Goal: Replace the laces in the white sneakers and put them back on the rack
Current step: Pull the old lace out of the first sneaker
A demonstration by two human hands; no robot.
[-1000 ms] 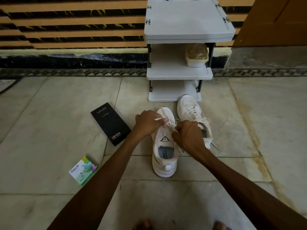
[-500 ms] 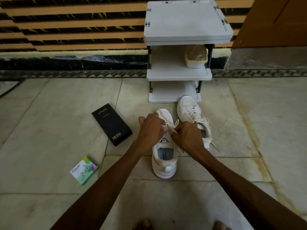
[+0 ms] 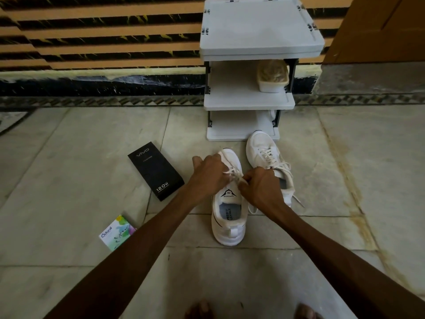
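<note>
Two white sneakers stand on the floor in front of a white three-shelf rack (image 3: 249, 104). The nearer sneaker (image 3: 228, 217) points toward the rack, heel toward me, its tongue showing a black logo. Both my hands work over its lacing. My left hand (image 3: 208, 174) grips a white lace (image 3: 233, 173) at the shoe's left side. My right hand (image 3: 258, 186) pinches the lace from the right. The second sneaker (image 3: 268, 157) lies just right of it, laced, with loose lace ends trailing on the floor.
A black phone box (image 3: 156, 170) lies on the floor left of the shoes, and a small green-and-white packet (image 3: 116, 234) nearer me. A covered white container (image 3: 272, 75) sits on the rack's middle shelf. My toes (image 3: 200, 310) show at the bottom edge.
My left hand has shifted slightly along the lace at the shoe's left side; my right hand stays pinched at the lacing. The shoes have not moved.
</note>
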